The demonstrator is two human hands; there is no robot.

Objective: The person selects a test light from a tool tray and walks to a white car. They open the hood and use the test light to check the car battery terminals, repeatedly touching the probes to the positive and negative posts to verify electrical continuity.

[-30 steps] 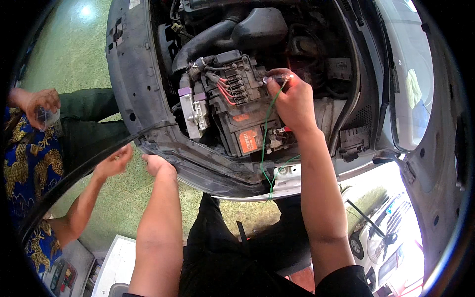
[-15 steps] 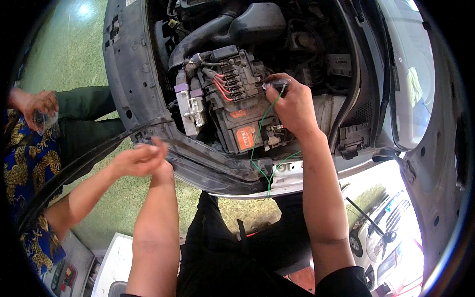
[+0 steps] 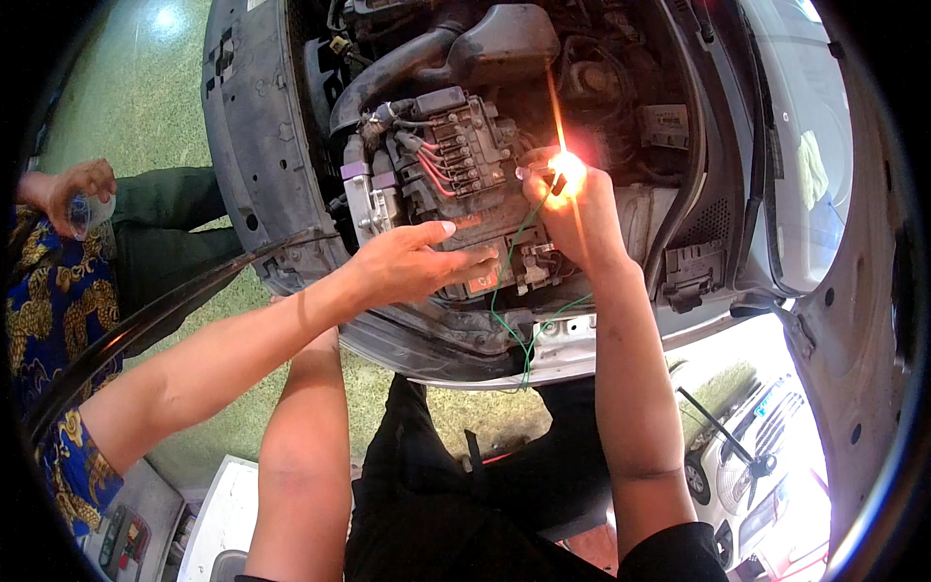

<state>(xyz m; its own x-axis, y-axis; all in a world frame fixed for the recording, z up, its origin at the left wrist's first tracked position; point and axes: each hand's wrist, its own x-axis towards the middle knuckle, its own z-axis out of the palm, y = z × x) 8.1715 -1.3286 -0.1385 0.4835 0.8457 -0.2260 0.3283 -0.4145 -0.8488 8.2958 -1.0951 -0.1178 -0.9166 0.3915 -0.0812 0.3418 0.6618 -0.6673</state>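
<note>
My right hand (image 3: 590,218) is closed round a small test lamp (image 3: 565,175) with a green wire (image 3: 499,291). Its bulb glows bright orange, and the glare hides part of my fingers. The lamp sits just right of the fuse block (image 3: 464,155) with its red wires, on top of the car battery (image 3: 446,254). Whether its tip touches metal I cannot tell. At the front edge of the engine bay, my left forearm (image 3: 308,417) reaches up, but a co-worker's arm covers nearly all of the left hand, fingers included.
A co-worker's open hand (image 3: 417,260) hovers over the battery from the left. That person's other hand holds a clear plastic cup (image 3: 90,213). A black air intake (image 3: 499,48) lies behind the fuse block. The car's front panel (image 3: 260,116) runs along the left.
The lamp's bulb has lit up. The co-worker's hand has swung right, from above my left wrist to over the battery. My right hand has stayed nearly in place.
</note>
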